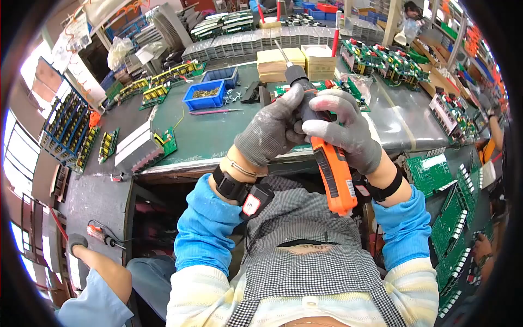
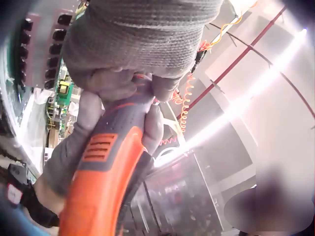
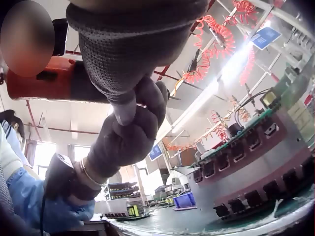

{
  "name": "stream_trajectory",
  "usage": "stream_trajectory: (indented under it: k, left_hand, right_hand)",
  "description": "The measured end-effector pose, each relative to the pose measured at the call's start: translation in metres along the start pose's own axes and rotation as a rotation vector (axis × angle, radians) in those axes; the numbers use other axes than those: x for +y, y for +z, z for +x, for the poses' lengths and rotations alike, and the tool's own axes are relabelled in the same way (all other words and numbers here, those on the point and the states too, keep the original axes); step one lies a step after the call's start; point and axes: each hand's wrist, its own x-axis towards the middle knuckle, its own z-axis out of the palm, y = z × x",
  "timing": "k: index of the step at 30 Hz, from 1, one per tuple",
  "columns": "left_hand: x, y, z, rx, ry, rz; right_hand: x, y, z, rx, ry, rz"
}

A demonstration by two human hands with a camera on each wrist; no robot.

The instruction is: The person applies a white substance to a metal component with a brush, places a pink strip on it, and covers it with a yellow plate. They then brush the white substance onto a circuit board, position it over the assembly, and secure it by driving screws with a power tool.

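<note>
In the head view an orange and dark grey cordless screwdriver is held above the bench edge, its bit pointing away from the person. The gloved left hand grips the dark front part close to the chuck. Curled around the body just behind it is the gloved right hand. Both hands meet on the tool in the left wrist view, where vents mark the orange housing. From the right wrist, the left hand appears beyond the right hand, and part of the tool is hidden.
A blue bin of small brass-coloured parts stands on the green bench, with loose screws beside it. A grey metal heatsink unit lies at left. Green circuit boards are at right. Another person's arm reaches in at lower left.
</note>
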Motion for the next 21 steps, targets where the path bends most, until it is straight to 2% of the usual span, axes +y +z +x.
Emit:
stream_trajectory:
  k: [1, 3, 4, 5, 7, 9, 10, 11, 12, 13, 14, 15, 16, 17, 18, 19, 21]
  left_hand:
    - [-0.004, -0.004, 0.000, 0.103, 0.023, 0.084]
    - [-0.017, 0.003, 0.004, 0.298, 0.062, 0.248]
    - [-0.022, 0.026, 0.008, 0.450, 0.106, 0.382]
    - [-0.021, 0.031, 0.011, 0.436, 0.089, 0.466]
    - [-0.019, 0.036, 0.013, 0.414, 0.062, 0.626]
    - [-0.025, 0.042, 0.025, 0.391, 0.018, 0.664]
    - [-0.029, 0.046, 0.033, 0.380, -0.015, 0.650]
    - [-0.030, 0.047, 0.040, 0.368, -0.044, 0.636]
    - [-0.027, 0.045, 0.044, 0.253, -0.103, 0.666]
    - [-0.026, 0.041, 0.049, 0.281, -0.090, 0.765]
    - [-0.025, 0.037, 0.054, 0.311, -0.078, 0.864]
    - [-0.022, 0.033, 0.060, 0.340, -0.065, 0.966]
    - [-0.004, 0.027, 0.061, 0.245, -0.077, 1.370]
    - [0.000, 0.029, 0.062, 0.330, -0.053, 1.609]
    - [0.004, 0.022, 0.062, 0.382, -0.113, 1.930]
    - [0.005, 0.011, 0.060, 0.428, -0.175, 2.250]
    - [0.001, -0.011, 0.058, 0.246, -0.056, 2.457]
  right_hand:
    - [0.000, 0.000, -0.006, 0.003, 0.017, -0.021]
    - [-0.008, 0.000, -0.017, 0.080, 0.174, -0.101]
    - [0.002, 0.005, -0.034, 0.213, 0.247, -0.111]
    - [-0.002, 0.008, -0.052, 0.332, 0.626, 0.328]
    - [-0.003, 0.003, -0.081, 0.262, 0.861, 1.105]
    - [-0.015, 0.012, -0.110, 0.083, 0.888, 1.709]
    - [-0.030, 0.017, -0.113, 0.304, 1.133, 1.930]
    - [-0.034, 0.017, -0.113, 0.331, 1.043, 2.029]
    - [-0.039, 0.014, -0.113, 0.356, 0.951, 2.126]
    - [-0.043, 0.010, -0.114, 0.381, 0.856, 2.224]
    - [-0.048, 0.005, -0.115, 0.471, 0.904, 2.270]
    - [-0.050, 0.006, -0.120, 0.553, 0.849, 2.296]
    - [-0.052, 0.007, -0.127, 0.635, 0.791, 2.318]
    - [-0.055, 0.008, -0.133, 0.718, 0.734, 2.340]
    - [-0.057, 0.002, -0.133, 0.792, 0.774, 2.273]
    - [-0.052, -0.003, -0.139, 0.798, 0.749, 2.072]
    - [-0.052, -0.013, -0.135, 0.893, 0.746, 1.902]
